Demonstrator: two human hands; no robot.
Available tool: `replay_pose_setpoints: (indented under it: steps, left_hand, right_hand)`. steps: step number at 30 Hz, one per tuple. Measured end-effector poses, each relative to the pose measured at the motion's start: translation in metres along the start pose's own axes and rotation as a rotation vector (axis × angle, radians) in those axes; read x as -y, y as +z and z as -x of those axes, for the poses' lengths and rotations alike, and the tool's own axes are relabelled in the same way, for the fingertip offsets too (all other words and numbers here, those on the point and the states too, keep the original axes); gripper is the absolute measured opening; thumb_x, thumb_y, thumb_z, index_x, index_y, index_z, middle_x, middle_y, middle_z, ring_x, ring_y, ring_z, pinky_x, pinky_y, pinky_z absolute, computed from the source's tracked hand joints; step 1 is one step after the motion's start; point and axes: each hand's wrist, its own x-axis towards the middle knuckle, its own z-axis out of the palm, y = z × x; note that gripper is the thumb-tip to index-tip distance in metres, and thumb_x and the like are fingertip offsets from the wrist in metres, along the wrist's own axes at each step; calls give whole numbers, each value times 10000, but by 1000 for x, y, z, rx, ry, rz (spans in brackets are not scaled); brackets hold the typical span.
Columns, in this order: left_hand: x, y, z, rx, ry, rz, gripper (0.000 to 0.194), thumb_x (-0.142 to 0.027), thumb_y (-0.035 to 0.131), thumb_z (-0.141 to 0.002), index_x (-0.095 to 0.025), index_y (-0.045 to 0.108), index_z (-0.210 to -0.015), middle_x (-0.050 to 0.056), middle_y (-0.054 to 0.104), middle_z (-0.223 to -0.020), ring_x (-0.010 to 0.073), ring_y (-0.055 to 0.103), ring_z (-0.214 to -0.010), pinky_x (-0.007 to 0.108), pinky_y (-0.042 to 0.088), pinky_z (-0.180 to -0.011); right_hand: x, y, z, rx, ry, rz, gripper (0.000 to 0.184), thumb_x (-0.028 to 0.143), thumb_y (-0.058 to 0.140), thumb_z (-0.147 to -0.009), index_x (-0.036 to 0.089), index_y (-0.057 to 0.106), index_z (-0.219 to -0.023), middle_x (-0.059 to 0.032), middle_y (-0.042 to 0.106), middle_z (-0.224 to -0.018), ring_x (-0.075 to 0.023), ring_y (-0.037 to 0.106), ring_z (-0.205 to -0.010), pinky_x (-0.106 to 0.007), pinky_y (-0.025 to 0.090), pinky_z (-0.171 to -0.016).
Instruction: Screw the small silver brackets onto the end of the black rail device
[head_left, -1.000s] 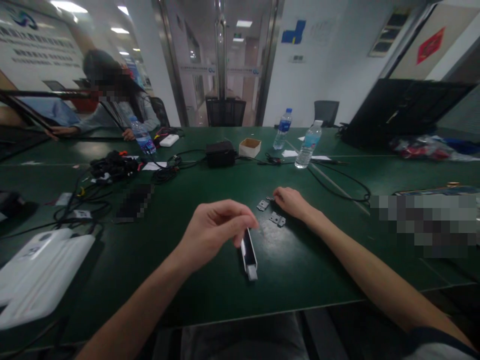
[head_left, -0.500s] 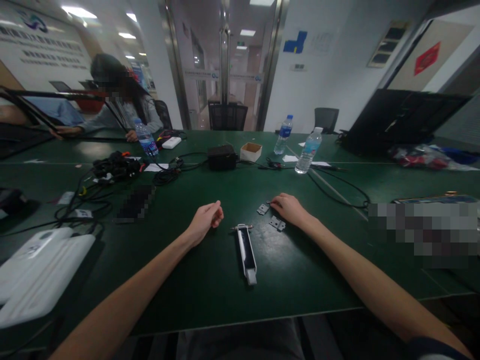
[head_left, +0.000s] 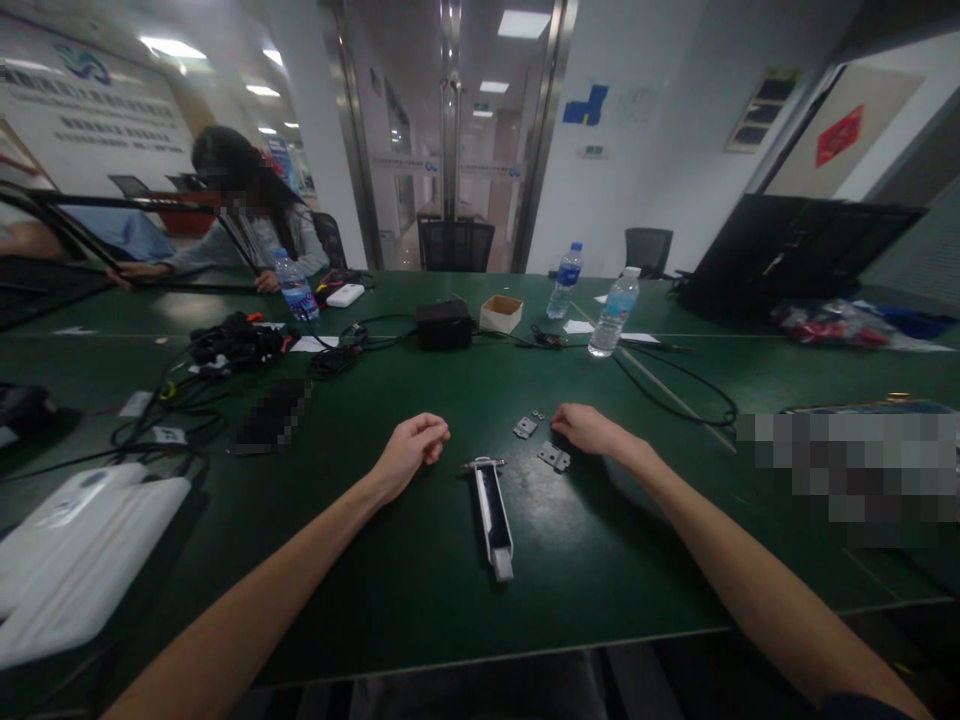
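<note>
Lay lengthwise toward the body, the bolt, between both hands; left hand nearer, loosely curled, empty; right hand flat by hinges, holding nothing.

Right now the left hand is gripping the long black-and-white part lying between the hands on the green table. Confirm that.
Not quite. In the head view the left hand is loosely curled and holds nothing; it rests on the green table apart from the long black-and-white part, which does lie between the hands, untouched.
</note>
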Motion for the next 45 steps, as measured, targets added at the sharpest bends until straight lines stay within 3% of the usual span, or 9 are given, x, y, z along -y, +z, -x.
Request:
replay_pose_setpoints:
  steps: [8,19,23,27,33,36,38,45]
  left_hand:
    - [1,-4,1,19,-10,-70,327,-304,768,-666,-129,642,-912,62,633,-893,83,462,-576,215,341,-505]
    - [-4,-2,3,36,-15,-226,356,-487,653,-767,-134,628,-815,-12,529,-630,103,446,-535,219,354,-500]
    - [-4,0,3,20,-8,-197,444,-585,607,-774,-152,556,-690,-16,518,-620,96,433,-503,213,342,-474]
    - [-4,2,6,13,43,-292,561,-654,500,-824,-184,425,-526,-51,391,-461,93,351,-430,233,319,-475]
    - [-11,18,24,34,233,-590,402,-477,461,-907,-179,530,-647,-23,483,-583,127,434,-520,236,339,-509]
    - [-15,30,32,117,285,-548,223,-340,496,-897,-175,602,-792,7,568,-721,146,506,-631,246,395,-579]
    - [-18,35,35,167,250,-455,167,-306,524,-881,-172,624,-873,22,597,-798,154,534,-693,257,426,-621]
    - [-24,40,37,213,61,-182,192,-290,638,-785,-146,642,-911,31,603,-826,132,516,-668,253,429,-604]
  right_hand:
    - [-5,2,2,14,-37,31,216,221,488,-919,118,672,-964,-119,677,-999,-201,637,-943,-230,448,-766]
    - [9,8,13,-103,-147,24,178,166,429,-936,132,603,-943,-133,621,-958,-214,599,-885,-294,452,-774]
    - [24,11,18,-225,-268,-94,144,159,404,-941,143,545,-919,-106,576,-935,-191,557,-846,-300,445,-756]
    - [51,14,30,-286,-465,-273,104,117,389,-927,167,477,-903,-69,529,-917,-165,510,-817,-284,431,-722]
    - [90,22,52,-309,-693,-436,119,84,401,-890,195,434,-864,-48,495,-863,-165,479,-791,-283,423,-685]
    - [95,29,54,-338,-744,-486,112,95,396,-895,199,433,-876,-50,489,-865,-166,477,-783,-284,427,-674]
    - [95,33,53,-385,-756,-513,107,108,389,-905,201,431,-876,-50,488,-862,-166,478,-777,-286,429,-671]
    - [96,36,54,-472,-748,-540,103,127,388,-915,208,431,-868,-44,499,-843,-164,488,-762,-286,435,-665]
